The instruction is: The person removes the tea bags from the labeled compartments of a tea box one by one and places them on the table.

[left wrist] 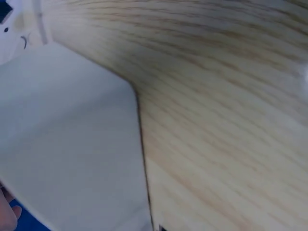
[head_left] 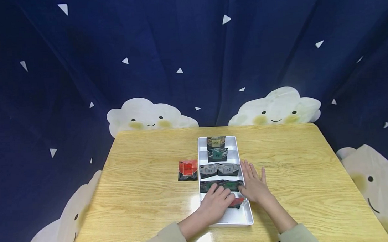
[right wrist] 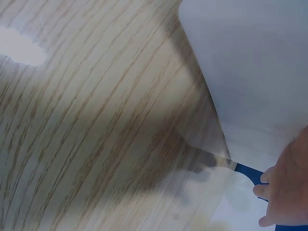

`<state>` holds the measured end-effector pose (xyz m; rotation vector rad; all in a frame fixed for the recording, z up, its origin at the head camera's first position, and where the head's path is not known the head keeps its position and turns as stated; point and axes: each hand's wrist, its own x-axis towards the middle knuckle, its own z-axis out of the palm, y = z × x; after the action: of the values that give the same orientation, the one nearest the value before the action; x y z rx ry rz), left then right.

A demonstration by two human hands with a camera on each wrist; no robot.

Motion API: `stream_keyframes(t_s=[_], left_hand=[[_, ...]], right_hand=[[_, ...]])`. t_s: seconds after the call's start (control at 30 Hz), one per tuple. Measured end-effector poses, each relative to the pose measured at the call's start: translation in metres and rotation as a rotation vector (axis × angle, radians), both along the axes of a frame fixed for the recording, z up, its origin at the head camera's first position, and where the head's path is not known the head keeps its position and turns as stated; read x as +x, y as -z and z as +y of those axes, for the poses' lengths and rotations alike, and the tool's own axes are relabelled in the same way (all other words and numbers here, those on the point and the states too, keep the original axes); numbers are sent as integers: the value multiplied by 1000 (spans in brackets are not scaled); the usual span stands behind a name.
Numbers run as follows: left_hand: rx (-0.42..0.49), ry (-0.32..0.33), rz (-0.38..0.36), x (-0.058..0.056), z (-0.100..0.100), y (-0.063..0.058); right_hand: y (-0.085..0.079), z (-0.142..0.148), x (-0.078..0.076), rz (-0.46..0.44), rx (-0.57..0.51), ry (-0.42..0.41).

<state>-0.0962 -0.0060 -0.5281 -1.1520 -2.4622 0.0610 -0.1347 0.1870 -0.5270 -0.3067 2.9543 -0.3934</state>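
Observation:
A long white tray [head_left: 227,219] with cross dividers lies on the table in the head view. My left hand [head_left: 214,205] is over its near part, fingers spread and slightly bent, tips by the dark green packets [head_left: 231,185]. Beside that hand is a red and black packet [head_left: 238,202], partly covered. My left thumb is hidden. Along the tray's right side lies my right hand [head_left: 255,186], fingers extended and thumb at the rim. Further up the tray are two grey packets [head_left: 228,169], a teal packet [head_left: 217,155] and a yellow-labelled packet [head_left: 215,142].
Left of the tray, another red and black packet [head_left: 187,170] lies flat on the wooden table [head_left: 144,172]. A dark blue curtain [head_left: 159,47] with clouds and white triangles hangs behind. Both wrist views mostly show the tray's outer wall [left wrist: 86,144] and wood grain.

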Motion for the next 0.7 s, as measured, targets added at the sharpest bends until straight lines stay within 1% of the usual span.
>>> stream_keyframes(t_s=[0.13, 0.2, 0.4, 0.47, 0.6, 0.7], left_hand=[[52, -18, -10, -1, -5, -10], [69, -32, -22, -3, -8, -17], [98, -56, -95, -9, -24, -41], [110, -62, -107, -12, -31, -50], [163, -87, -105, -22, -49, -67], [213, -120, -98, -33, -66, -75]], right_hand=[[1, 0, 0, 11, 7, -3], [1, 0, 0, 16, 0, -4], [3, 1, 0, -4, -12, 3], [4, 2, -1, -12, -1, 3], [4, 2, -1, -18, -10, 0], [4, 2, -1, -15, -8, -1]])
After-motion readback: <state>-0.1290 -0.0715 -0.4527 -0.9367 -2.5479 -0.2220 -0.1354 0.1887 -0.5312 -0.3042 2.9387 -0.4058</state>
